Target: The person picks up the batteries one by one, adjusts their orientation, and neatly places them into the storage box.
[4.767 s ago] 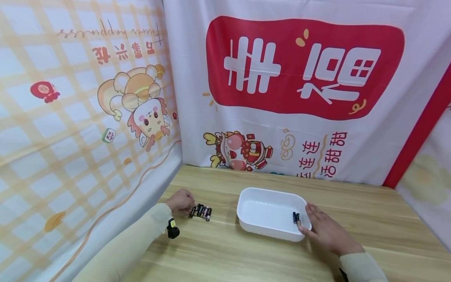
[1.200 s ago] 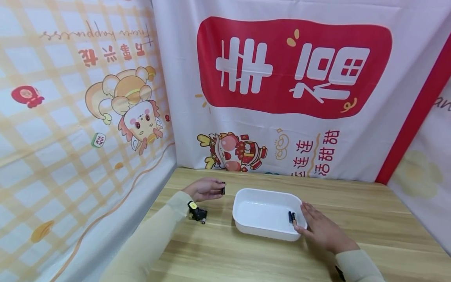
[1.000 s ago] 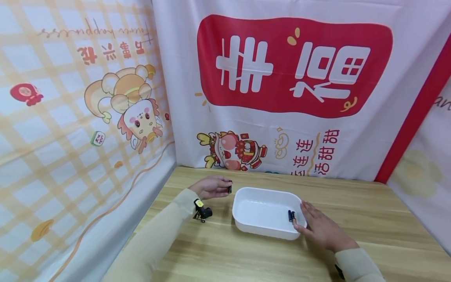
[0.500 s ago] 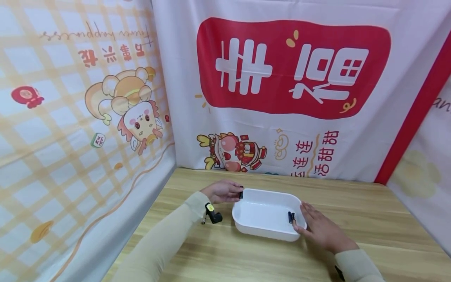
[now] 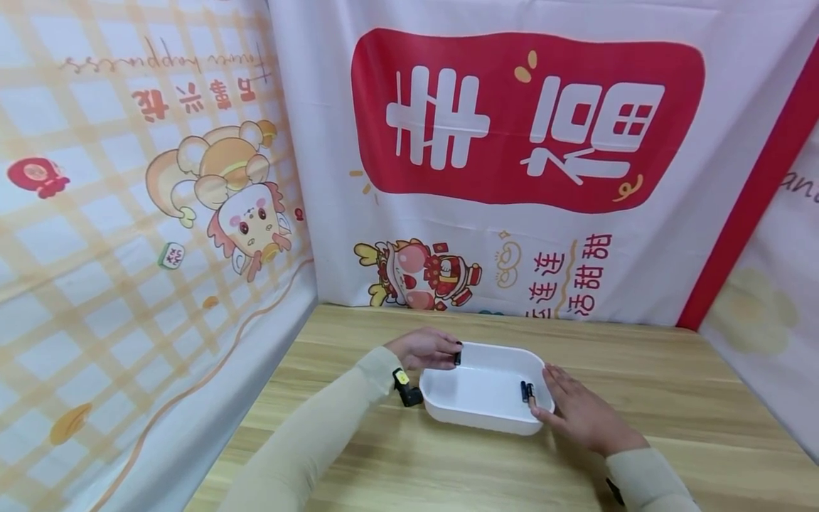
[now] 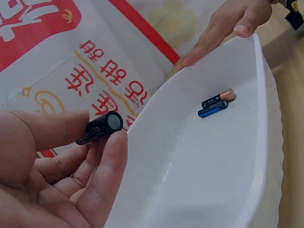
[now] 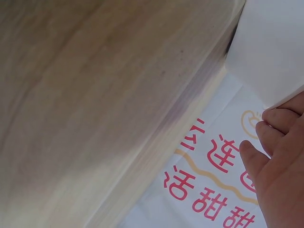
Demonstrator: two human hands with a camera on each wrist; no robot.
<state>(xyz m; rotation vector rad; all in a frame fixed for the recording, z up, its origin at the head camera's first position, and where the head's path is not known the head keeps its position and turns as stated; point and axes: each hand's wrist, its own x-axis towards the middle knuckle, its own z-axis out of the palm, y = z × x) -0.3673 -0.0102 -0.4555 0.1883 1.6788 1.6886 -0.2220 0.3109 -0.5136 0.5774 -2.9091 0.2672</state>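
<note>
My left hand (image 5: 427,348) is over the left end of the white tray (image 5: 480,423). Between thumb and fingers it pinches a black battery (image 6: 99,129), whose flat end faces the left wrist camera. Two more batteries lie side by side on the tray floor near its right end: a blue and black one (image 6: 212,109) and one with a copper end (image 6: 228,94). My right hand (image 5: 585,412) rests against the tray's right end, fingers lying fairly straight along the rim and thumb near the front corner. In the right wrist view, its fingers touch the outer wall.
The tray stands on a wooden table (image 5: 384,462). A printed cloth (image 5: 512,249) hangs along the back edge, and a checked cloth (image 5: 211,213) hangs at the left. My left sleeve (image 5: 320,434) crosses the left part of the table.
From the group of batteries at the left, my left hand has carried one rightward, over the tray's left end. That group is now hidden behind my left arm. My right hand has stayed at the tray.
</note>
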